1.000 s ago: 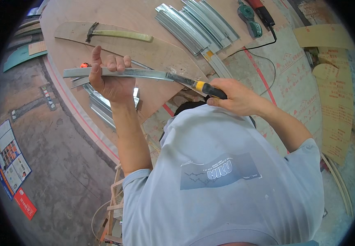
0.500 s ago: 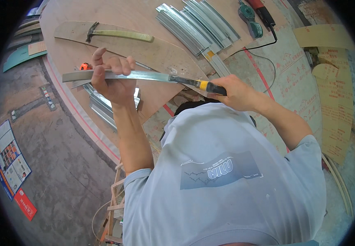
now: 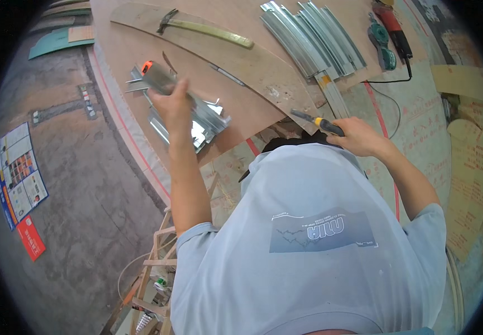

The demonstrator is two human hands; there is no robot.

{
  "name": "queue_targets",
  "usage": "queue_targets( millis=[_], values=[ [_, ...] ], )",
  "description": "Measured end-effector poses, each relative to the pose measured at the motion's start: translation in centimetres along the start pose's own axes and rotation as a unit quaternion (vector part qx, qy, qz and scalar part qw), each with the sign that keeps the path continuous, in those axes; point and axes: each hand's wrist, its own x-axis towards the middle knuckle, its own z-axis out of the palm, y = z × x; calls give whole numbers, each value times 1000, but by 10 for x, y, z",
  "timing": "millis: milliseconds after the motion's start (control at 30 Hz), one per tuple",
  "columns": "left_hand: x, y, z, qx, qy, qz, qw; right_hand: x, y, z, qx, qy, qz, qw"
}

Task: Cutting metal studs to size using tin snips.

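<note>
My left hand (image 3: 175, 103) is closed around a silvery metal strip (image 3: 163, 78), tilted diagonally over a loose pile of metal channel pieces (image 3: 210, 120) on the plywood board (image 3: 236, 120). An orange tape measure (image 3: 147, 66) shows just beyond the strip's far end. My right hand (image 3: 358, 137) grips the handle of a tool (image 3: 324, 124) with a black and yellow grip and a narrow dark metal end, held near the board's front edge, apart from the strip.
A claw hammer (image 3: 210, 32) lies on a curved board (image 3: 135, 18). Stacked metal channels (image 3: 308, 39), a green tool (image 3: 382, 47) and a red corded power tool (image 3: 393, 30) sit at back right. A wooden frame (image 3: 160, 262) stands bottom left; printed sheets (image 3: 21, 173) lie on the floor.
The metal strip has swung from horizontal to diagonal over the pile, away from the right hand's tool. My right hand has moved slightly right with the tool. The view has shifted.
</note>
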Motion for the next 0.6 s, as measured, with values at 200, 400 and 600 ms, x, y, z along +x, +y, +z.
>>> queue_targets(
  millis=[200, 400, 600],
  values=[
    [80, -128, -87, 272, 231, -33, 933, -2, -2, 5, 54, 2, 18, 998],
    [78, -118, -34, 527, 193, 56, 826, -6, 7, 8, 78, 40, 11, 996],
    [37, -59, 153, 455, -231, 474, 718, -16, 15, 15, 111, 72, 39, 990]
  ],
)
